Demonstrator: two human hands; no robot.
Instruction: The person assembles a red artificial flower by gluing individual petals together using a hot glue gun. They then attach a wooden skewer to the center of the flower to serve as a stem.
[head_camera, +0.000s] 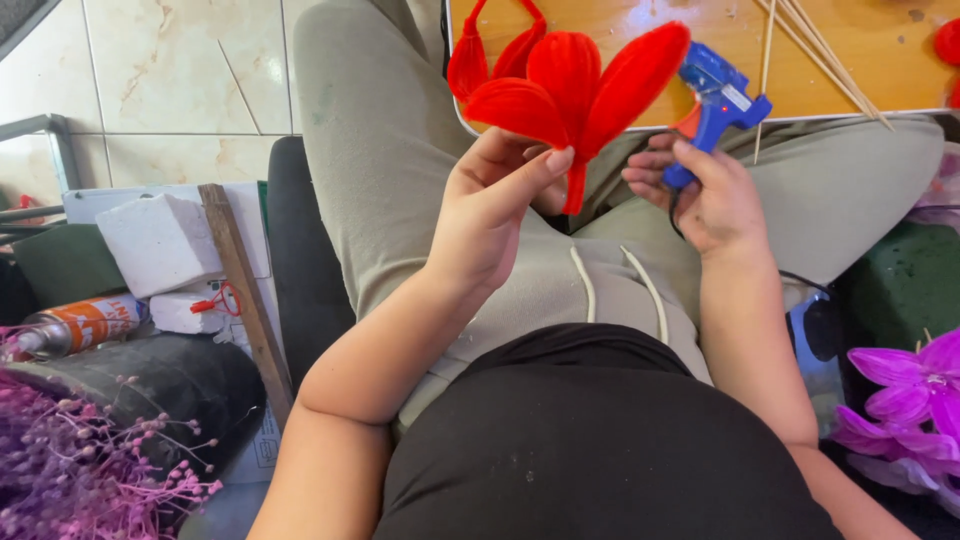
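Head view looks down on my lap, where my left hand (495, 205) pinches the red fuzzy flower (570, 95) at its narrow base, thumb and fingertips closed around the gathered stem end below the petals. I judge it very light and soft, the looped petals springy and easily bent, so the bunched base is the one firm spot to hold; squeezing a petal would deform it. Just right of the flower, my right hand (715, 195) is wrapped around the handle of the blue glue gun (715, 100), its nozzle pointing toward the flower's base. Beyond the flower lies the wooden board (860, 50) with thin skewers (820, 50).
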